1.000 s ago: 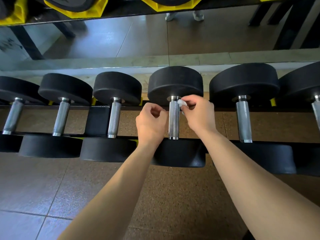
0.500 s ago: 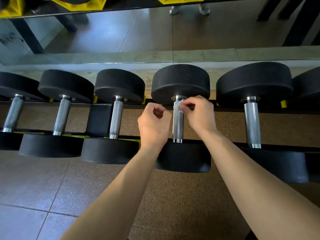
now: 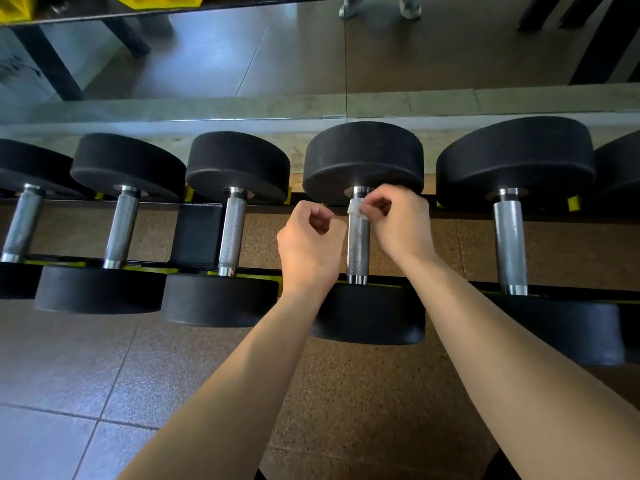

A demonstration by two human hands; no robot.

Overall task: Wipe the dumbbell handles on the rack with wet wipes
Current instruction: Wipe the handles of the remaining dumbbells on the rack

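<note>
Pinching a small white wet wipe (image 3: 355,209) between the thumb and curled fingertips, the right hand (image 3: 398,225) holds it against the far end of a knurled steel dumbbell handle (image 3: 358,247), just below the shiny collar where the bar meets the far black head (image 3: 363,161). The hand's other fingers are folded in towards the palm, and its wrist crosses above the right side of the bar. Only a little of the wipe shows, bunched at the left edge of the fingers and lying on the metal. The left hand (image 3: 310,244) hovers just beside the same handle on its left side, its fingers curled into a loose fist with the thumb against them; nothing is visible inside it, and whether its edge touches the bar cannot be told. Both bare forearms reach in from the bottom of the view. The dumbbell being wiped lies across the black rack (image 3: 197,233) with its near head (image 3: 367,313) hanging over the front rail, in a row with others of the same kind: a neighbouring dumbbell (image 3: 232,233) to the left and a larger dumbbell (image 3: 509,244) to the right, each with a bare steel bar pointing towards the viewer. Yellow cradle pieces (image 3: 573,203) show between the heads. Below the rack is a speckled brown floor (image 3: 207,375), and behind it a mirror (image 3: 277,57) runs along the wall.
</note>
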